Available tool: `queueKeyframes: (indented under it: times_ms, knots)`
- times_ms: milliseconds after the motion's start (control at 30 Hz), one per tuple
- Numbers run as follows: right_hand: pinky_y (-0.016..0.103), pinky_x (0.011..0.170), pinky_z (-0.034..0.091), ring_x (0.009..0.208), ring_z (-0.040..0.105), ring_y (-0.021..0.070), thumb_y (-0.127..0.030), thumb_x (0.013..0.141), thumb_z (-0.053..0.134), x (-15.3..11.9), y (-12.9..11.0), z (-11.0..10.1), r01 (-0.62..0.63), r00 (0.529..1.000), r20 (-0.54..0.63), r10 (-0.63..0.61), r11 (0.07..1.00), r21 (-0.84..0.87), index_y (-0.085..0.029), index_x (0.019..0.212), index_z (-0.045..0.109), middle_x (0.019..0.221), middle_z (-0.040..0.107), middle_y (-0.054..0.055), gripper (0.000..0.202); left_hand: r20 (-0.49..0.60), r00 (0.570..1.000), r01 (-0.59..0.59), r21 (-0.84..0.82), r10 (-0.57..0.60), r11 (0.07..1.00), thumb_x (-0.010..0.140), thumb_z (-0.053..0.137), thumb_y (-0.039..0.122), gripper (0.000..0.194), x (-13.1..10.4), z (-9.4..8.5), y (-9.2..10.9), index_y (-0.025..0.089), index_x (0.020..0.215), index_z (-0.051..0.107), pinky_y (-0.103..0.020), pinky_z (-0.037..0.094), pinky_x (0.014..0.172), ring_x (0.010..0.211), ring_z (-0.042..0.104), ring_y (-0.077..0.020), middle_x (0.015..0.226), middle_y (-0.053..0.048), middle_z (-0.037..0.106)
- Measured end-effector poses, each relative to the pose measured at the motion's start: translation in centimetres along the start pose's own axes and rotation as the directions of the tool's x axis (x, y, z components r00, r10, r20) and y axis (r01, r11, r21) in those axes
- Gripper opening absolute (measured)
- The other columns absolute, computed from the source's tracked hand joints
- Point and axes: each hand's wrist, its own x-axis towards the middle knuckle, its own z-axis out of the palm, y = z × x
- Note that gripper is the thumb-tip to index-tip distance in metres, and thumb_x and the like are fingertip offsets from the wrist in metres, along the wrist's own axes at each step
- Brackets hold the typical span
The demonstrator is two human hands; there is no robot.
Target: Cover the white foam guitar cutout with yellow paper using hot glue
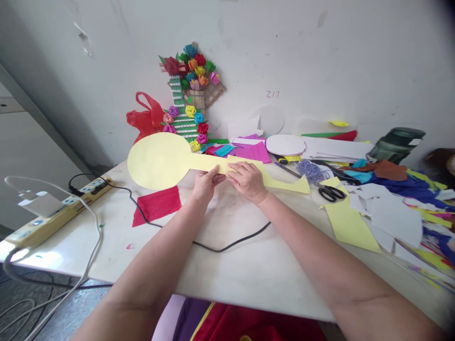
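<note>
A pale yellow paper cut-out, with a broad oval head and a narrow handle, stretches across the middle of the table. My left hand grips the handle from its near edge, thumb on top and the other fingers partly underneath. Close beside it, my right hand holds a second yellow paper strip where it meets or overlaps the handle. Its fingers lie over the top; its thumb is hidden. The strip flares at its right end. A red crepe paper piece lies below the oval.
A black cable crosses the table from a power strip at left. Black scissors, purple yarn, a pen and heaped paper scraps lie right. Paper flowers and a dark green bottle are behind.
</note>
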Motion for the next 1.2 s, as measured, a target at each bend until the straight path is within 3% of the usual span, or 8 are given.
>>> queueKeyframes:
  times_ms: [200,467,867,1200]
  knots:
    - [0.035,0.078,0.037,0.099,0.049,0.0215,-0.023,0.088,0.041,-0.31,-0.24,0.21,-0.001,0.999,-0.035,-0.001,0.999,-0.043,-0.017,0.094,0.065,0.114,0.061,0.007,0.025,0.035,0.999,-0.015,0.022,0.015,1.000,0.058,0.076,0.022,0.026,0.06,-0.06,-0.24,0.011,0.077,0.061,-0.027,0.053,0.063,0.055,0.064,-0.0144,0.063,-0.003,0.066]
    - [0.034,0.076,0.039,0.096,0.051,0.0208,-0.018,0.086,0.041,-0.02,-0.47,0.07,-0.092,0.994,-0.059,0.091,0.996,-0.018,-0.016,0.086,0.066,0.108,0.065,0.006,0.025,0.038,0.999,-0.020,0.043,0.018,0.999,0.059,0.076,0.023,0.026,0.01,0.05,-0.39,0.012,0.077,0.061,-0.030,0.053,0.067,0.058,0.065,-0.0153,0.068,-0.004,0.067]
    - [0.036,0.083,0.037,0.100,0.049,0.0227,-0.022,0.079,0.052,0.45,-0.43,-0.07,-0.227,0.973,-0.023,0.230,0.970,0.083,-0.019,0.084,0.068,0.108,0.065,0.004,0.017,0.039,0.999,0.006,0.042,-0.008,0.999,0.060,0.075,0.022,0.029,-0.03,0.17,-0.31,0.011,0.082,0.061,-0.032,0.054,0.069,0.058,0.065,-0.0160,0.069,-0.004,0.068]
    - [0.033,0.082,0.038,0.095,0.053,0.0209,-0.024,0.076,0.056,0.69,0.07,0.07,-0.330,0.940,-0.037,0.339,0.932,0.152,-0.019,0.080,0.070,0.101,0.068,0.003,0.015,0.212,0.977,0.009,0.112,-0.032,0.994,0.058,0.072,0.014,0.022,-0.17,-0.12,0.18,0.010,0.078,0.065,-0.031,0.050,0.079,0.077,0.067,-0.0201,0.074,-0.007,0.070]
